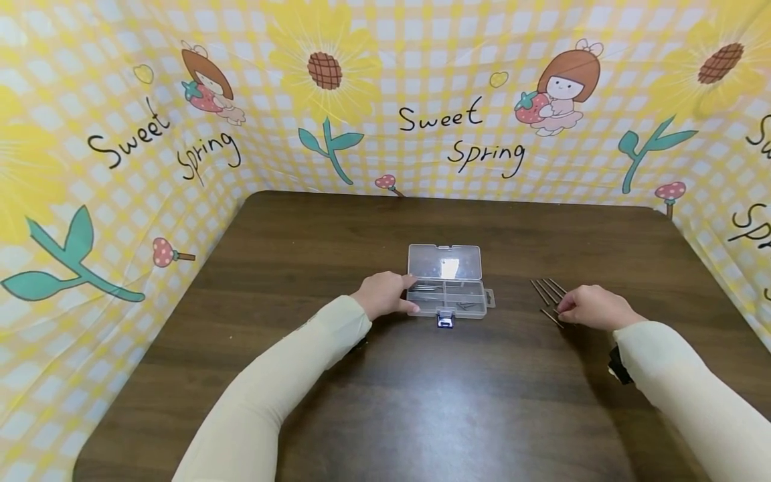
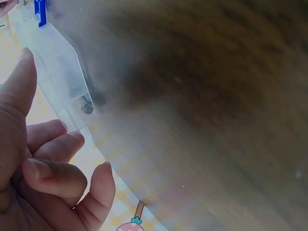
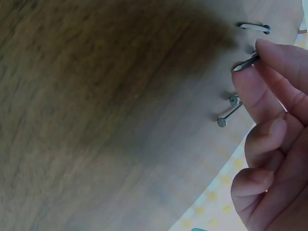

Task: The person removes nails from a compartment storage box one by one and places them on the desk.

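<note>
A clear plastic compartment box point(image 1: 464, 290) stands on the table with its lid point(image 1: 430, 260) raised at the back. My left hand point(image 1: 382, 294) holds it by the left end, thumb at the front corner and fingers farther back. Several thin nails point(image 1: 429, 288) lie in its back left compartment; small dark pieces point(image 1: 466, 305) lie at the front right. To the right of the box, my right hand point(image 1: 593, 308) pinches a nail point(image 3: 248, 63) between thumb and index finger, its pointed end showing. More loose nails point(image 1: 540, 292) lie beside those fingers, with one nail point(image 1: 551, 318) nearer the front.
A blue latch point(image 1: 445, 320) sticks out from the box's front, and a clear hanging tab point(image 1: 490, 298) from its right side. The dark wooden table point(image 1: 337, 234) is bordered by a yellow checked cloth point(image 1: 361, 67) at the back and sides.
</note>
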{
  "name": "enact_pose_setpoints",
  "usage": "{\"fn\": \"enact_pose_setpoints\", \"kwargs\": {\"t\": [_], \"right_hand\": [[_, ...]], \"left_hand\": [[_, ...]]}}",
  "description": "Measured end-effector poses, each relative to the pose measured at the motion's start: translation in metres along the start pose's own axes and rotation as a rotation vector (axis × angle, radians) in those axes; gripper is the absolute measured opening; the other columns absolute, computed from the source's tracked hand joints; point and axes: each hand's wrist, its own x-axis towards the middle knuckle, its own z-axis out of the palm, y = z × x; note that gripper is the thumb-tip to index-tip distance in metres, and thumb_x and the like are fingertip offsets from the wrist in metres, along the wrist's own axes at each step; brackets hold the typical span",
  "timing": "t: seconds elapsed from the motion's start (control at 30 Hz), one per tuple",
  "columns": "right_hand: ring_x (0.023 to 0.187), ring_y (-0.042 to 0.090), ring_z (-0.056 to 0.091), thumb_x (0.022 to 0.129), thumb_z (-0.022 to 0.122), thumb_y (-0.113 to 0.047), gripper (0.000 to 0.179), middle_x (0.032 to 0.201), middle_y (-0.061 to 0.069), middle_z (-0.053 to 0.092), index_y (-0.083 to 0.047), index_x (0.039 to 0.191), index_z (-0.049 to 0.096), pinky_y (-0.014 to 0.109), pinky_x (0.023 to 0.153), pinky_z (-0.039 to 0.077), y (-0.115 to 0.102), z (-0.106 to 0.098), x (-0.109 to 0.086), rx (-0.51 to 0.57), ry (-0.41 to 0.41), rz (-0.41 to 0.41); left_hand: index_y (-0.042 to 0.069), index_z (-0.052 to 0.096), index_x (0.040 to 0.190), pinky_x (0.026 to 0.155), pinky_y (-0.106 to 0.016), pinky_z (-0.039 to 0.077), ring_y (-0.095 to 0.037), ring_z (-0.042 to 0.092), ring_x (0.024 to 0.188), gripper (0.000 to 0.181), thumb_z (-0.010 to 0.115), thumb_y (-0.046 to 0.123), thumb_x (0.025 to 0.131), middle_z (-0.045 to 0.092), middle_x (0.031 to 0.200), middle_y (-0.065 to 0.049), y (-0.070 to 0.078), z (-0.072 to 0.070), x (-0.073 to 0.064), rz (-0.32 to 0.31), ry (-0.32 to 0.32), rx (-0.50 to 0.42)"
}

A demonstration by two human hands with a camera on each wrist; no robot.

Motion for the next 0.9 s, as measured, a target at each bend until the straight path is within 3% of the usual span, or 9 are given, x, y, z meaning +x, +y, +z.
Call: {"fn": "enact_pose_setpoints", "kwargs": {"t": [0.9], "right_hand": [[0.082, 0.024, 0.065, 0.085, 0.067, -0.012, 0.013, 0.093, 0.009, 0.07, -0.006, 0.095, 0.073, 0.049, 0.066, 0.05, -0.006, 0.0037, 0.0019, -0.069, 0.026, 0.01]], "left_hand": [[0.013, 0.048, 0.142, 0.089, -0.039, 0.049, -0.023, 0.058, 0.116, 0.068, 0.068, 0.045, 0.085, 0.052, 0.139, -0.004, -0.0007, -0.0004, 0.001, 0.007, 0.002, 0.02]]}}
